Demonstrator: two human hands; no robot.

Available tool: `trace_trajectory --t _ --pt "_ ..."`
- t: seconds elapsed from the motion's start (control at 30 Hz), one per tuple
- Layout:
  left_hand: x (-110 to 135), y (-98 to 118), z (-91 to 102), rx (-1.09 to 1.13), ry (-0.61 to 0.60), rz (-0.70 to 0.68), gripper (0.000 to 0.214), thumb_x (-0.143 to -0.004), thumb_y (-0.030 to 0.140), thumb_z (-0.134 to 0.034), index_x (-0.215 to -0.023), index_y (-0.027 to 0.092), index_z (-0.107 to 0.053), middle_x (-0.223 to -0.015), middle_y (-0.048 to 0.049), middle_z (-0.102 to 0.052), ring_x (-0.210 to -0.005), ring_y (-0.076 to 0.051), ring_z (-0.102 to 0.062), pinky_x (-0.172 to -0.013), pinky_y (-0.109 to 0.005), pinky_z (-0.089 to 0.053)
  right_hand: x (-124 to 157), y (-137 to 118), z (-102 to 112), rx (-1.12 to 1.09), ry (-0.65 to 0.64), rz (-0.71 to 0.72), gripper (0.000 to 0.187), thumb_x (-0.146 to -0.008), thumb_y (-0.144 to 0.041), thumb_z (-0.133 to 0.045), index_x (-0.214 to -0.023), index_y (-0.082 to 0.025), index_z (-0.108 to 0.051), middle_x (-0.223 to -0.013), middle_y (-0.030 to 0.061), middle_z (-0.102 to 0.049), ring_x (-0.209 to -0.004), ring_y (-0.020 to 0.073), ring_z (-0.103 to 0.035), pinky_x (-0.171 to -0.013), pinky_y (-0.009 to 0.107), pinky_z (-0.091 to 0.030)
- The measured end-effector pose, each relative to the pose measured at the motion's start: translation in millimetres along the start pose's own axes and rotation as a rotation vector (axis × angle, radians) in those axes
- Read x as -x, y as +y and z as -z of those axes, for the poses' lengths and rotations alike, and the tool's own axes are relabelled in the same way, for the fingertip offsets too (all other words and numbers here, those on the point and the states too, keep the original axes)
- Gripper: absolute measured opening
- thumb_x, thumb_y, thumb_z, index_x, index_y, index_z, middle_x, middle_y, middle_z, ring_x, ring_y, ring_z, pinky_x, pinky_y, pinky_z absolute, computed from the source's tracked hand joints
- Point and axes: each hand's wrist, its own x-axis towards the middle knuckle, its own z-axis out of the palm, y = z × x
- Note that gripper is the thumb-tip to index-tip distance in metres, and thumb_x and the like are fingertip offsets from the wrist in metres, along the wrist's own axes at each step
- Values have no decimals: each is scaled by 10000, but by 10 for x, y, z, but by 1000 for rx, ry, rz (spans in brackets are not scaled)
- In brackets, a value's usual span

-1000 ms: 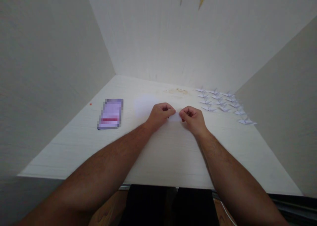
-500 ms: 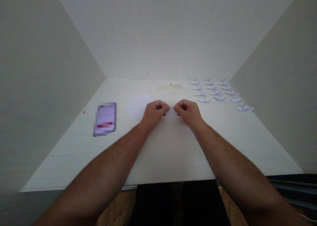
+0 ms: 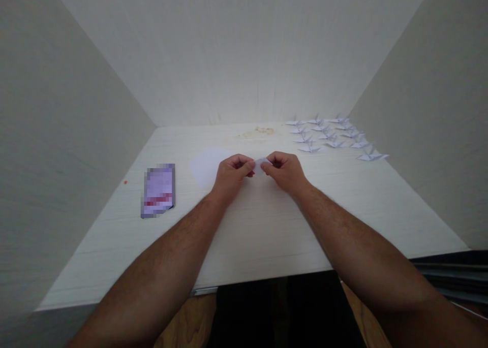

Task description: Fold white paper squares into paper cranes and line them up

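Note:
A small piece of white folded paper (image 3: 260,164) is held up between my two hands above the middle of the table. My left hand (image 3: 235,174) pinches its left side between thumb and forefinger. On the right side my right hand (image 3: 284,169) grips it the same way, thumb toward me. The fingertips cover part of the paper, so its exact folds cannot be made out. White sheets of paper (image 3: 206,166) lie flat on the table just left of my left hand.
Several white folded paper cranes (image 3: 326,134) stand in rows at the back right. A purple blurred flat object (image 3: 158,188) lies on the left of the white table (image 3: 263,236). Walls enclose the back and both sides. A pale stain (image 3: 261,131) marks the table's rear.
My hands have come slightly closer together, and more of the white paper shows between them. The whole view has tilted and shifted a little.

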Motion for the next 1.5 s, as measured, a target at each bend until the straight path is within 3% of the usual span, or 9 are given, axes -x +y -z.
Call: trace_trajectory --t 0.37,0.57,1.0,1.17,1.27,1.37,1.5 --pt "50 58 -24 -135 -91 -50 249 -700 383 -774 -713 165 -653 -629 16 -628 -562 -86 -529 -561 -226 -420 12 -20 34 58 -65 16 215 -775 -367 -656 -679 -175 -658 -572 -18 -569 -543 104 -453 -512 251 -326" --pt "68 109 -53 -157 -91 -66 226 -702 356 -751 -683 161 -640 -606 24 -601 -564 -84 -501 -568 -233 -405 32 -7 19 36 -16 -8 191 -746 -355 -684 -691 -176 -646 -604 -11 -592 -548 109 -478 -513 253 -350" --pt "60 111 -28 -210 -211 14 222 -704 366 -724 -675 164 -636 -598 28 -565 -544 -83 -454 -529 -227 -347 22 -15 53 95 -46 -5 166 -719 -312 -668 -630 -179 -625 -547 -27 -544 -524 99 -434 -489 247 -309" --pt "55 137 -16 -187 -164 25 209 -707 362 -716 -681 169 -640 -559 41 -530 -507 -78 -411 -503 -226 -308 -11 -14 42 1 -87 -66 200 -750 -369 -669 -687 -181 -642 -560 -12 -583 -517 108 -489 -485 247 -351" --pt "57 142 -5 -200 -203 32 160 -685 302 -720 -674 166 -636 -572 37 -547 -509 -76 -423 -498 -224 -301 -20 -20 34 -49 -87 -99 188 -716 -358 -707 -723 -181 -642 -569 -19 -589 -498 100 -491 -467 241 -357" --pt "49 139 1 -225 -234 37 141 -674 277 -724 -676 168 -634 -554 42 -531 -489 -70 -412 -477 -222 -279 -22 -30 41 -130 -102 -106 258 -681 -334 -741 -875 -200 -635 -604 -41 -603 -495 92 -504 -470 230 -387" --pt "10 115 -4 -103 -138 104 166 -646 282 -737 -675 178 -611 -542 46 -515 -456 -72 -420 -445 -226 -290 -22 -29 71 -184 -115 -56 299 -743 -313 -660 -1025 -245 -591 -648 -62 -607 -510 90 -544 -496 227 -428"
